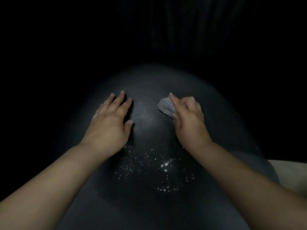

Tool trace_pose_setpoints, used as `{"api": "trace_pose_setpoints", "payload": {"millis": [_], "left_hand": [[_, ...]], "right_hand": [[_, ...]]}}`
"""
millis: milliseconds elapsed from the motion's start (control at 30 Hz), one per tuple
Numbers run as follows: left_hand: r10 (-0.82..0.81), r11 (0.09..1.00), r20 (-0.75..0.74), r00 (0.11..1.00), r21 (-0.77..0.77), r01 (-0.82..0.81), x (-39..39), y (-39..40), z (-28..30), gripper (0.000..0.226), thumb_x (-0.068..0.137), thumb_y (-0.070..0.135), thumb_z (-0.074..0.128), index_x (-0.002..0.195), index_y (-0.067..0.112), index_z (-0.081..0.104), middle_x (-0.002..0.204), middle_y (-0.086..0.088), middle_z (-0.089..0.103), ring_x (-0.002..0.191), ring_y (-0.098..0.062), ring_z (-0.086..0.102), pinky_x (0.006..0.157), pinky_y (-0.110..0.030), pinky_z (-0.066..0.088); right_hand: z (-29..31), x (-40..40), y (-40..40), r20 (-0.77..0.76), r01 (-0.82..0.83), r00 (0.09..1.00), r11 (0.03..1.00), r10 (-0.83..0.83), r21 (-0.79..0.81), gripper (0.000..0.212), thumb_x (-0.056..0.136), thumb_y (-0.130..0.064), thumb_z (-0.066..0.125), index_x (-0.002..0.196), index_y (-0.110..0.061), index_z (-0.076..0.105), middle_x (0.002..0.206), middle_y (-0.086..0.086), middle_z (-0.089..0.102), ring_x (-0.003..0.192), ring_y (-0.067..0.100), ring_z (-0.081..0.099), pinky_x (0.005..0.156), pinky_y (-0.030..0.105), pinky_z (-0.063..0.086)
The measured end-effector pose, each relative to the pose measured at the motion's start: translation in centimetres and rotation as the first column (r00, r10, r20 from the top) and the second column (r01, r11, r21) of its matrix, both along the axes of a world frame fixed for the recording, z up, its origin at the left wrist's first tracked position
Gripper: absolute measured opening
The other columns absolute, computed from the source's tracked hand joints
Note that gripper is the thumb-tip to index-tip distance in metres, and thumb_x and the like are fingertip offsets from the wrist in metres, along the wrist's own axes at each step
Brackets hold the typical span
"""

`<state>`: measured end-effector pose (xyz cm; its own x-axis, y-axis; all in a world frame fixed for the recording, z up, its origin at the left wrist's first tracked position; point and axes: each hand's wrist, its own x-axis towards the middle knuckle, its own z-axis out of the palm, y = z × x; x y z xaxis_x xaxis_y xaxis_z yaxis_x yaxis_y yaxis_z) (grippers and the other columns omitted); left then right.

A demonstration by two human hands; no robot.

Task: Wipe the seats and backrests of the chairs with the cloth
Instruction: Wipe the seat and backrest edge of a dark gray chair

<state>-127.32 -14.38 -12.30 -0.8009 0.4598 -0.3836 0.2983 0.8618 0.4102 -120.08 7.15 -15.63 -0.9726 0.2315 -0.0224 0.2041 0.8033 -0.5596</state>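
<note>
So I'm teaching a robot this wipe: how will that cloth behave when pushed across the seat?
The cloth looks soft and floppy: it bunches under the right hand. It is probably light, since a few fingers hold it. Its nubbly surface may drag on the matte seat rather than slide.

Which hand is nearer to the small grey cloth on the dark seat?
Right. The right hand holds the small grey cloth; the left hand rests flat on the dark seat, apart from it.

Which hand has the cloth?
The right hand: it grips the grey cloth. The left hand lies flat on the seat, holding nothing.
</note>
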Motion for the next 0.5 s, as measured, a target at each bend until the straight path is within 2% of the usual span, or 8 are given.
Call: {"api": "trace_pose_setpoints", "payload": {"millis": [67,133,167,233,300,333,467,500], "left_hand": [[-0.019,1.000,-0.005,1.000,0.004,0.019,-0.3,1.0,0.0,0.065,0.098,0.037,0.048,0.155,0.029,0.018,0.164,0.009,0.002,0.150,-0.014,-0.005,0.119,-0.039,0.003],[-0.032,0.999,-0.014,0.999,0.006,0.032,-0.8,1.8,0.0,0.065,0.097,0.036,0.048,0.155,0.029,0.019,0.164,0.008,0.004,0.150,-0.016,-0.004,0.120,-0.041,0.004],[-0.040,0.999,-0.020,0.999,0.001,0.040,-1.0,2.1,0.0,0.065,0.097,0.036,0.049,0.155,0.029,0.020,0.164,0.007,0.004,0.150,-0.016,-0.003,0.120,-0.041,0.005],[-0.062,0.998,-0.027,0.998,-0.014,0.062,-1.3,2.9,0.0,0.065,0.097,0.036,0.049,0.155,0.027,0.020,0.164,0.006,0.006,0.151,-0.017,-0.001,0.120,-0.040,0.004],[-0.090,0.996,-0.029,0.996,-0.026,0.089,-1.3,3.5,-0.1,0.065,0.098,0.037,0.049,0.155,0.026,0.020,0.164,0.005,0.006,0.151,-0.018,-0.002,0.120,-0.039,0.002],[-0.103,0.994,-0.027,0.994,-0.030,0.102,-1.2,3.8,-0.2,0.065,0.098,0.038,0.048,0.155,0.026,0.020,0.164,0.005,0.006,0.151,-0.017,-0.002,0.121,-0.038,0.001],[-0.139,0.989,-0.026,0.990,-0.047,0.138,-1.3,4.1,-0.3,0.064,0.097,0.041,0.044,0.155,0.028,0.019,0.164,0.007,0.007,0.150,-0.015,-0.004,0.118,-0.033,-0.003],[-0.143,0.989,-0.028,0.989,-0.047,0.141,-1.3,4.2,-0.4,0.064,0.097,0.042,0.044,0.155,0.028,0.019,0.164,0.007,0.007,0.150,-0.015,-0.004,0.117,-0.032,-0.004]], "right_hand": [[-0.2,-0.9,3.2,0.044,0.231,0.972,0.972,-0.230,-0.045,0.032,0.092,-0.018,0.055,0.123,-0.024,0.059,0.111,0.012,0.052,0.103,0.029,0.050,0.085,0.039,0.042],[-0.1,-0.9,5.3,0.097,0.428,0.898,0.903,-0.428,0.022,0.041,0.091,-0.013,0.051,0.131,-0.022,0.053,0.121,0.018,0.050,0.110,0.035,0.047,0.090,0.042,0.039],[0.1,-0.4,4.5,0.086,0.401,0.910,0.914,-0.405,0.062,0.047,0.089,-0.008,0.050,0.135,-0.019,0.050,0.123,0.020,0.049,0.110,0.036,0.046,0.091,0.043,0.040],[0.6,0.9,0.7,0.086,0.163,0.983,0.987,-0.163,0.012,0.053,0.086,0.000,0.052,0.136,-0.016,0.049,0.120,0.020,0.048,0.107,0.036,0.046,0.090,0.046,0.043],[0.8,2.5,-2.2,0.081,-0.077,0.994,0.996,0.080,-0.036,0.056,0.087,0.000,0.053,0.140,-0.018,0.045,0.117,0.011,0.046,0.102,0.028,0.046,0.087,0.040,0.044],[0.7,2.6,-1.8,0.065,-0.099,0.993,0.995,0.101,-0.030,0.055,0.089,-0.004,0.051,0.141,-0.021,0.042,0.115,0.007,0.045,0.101,0.024,0.045,0.088,0.036,0.041],[-0.6,1.1,3.4,0.067,0.341,0.937,0.939,-0.343,0.044,0.045,0.090,-0.011,0.052,0.130,-0.030,0.053,0.119,0.012,0.048,0.105,0.027,0.048,0.092,0.038,0.043],[-0.5,1.1,3.3,0.044,0.336,0.940,0.940,-0.339,0.063,0.036,0.090,-0.018,0.056,0.119,-0.040,0.058,0.118,0.010,0.050,0.105,0.025,0.052,0.094,0.039,0.045]]}}
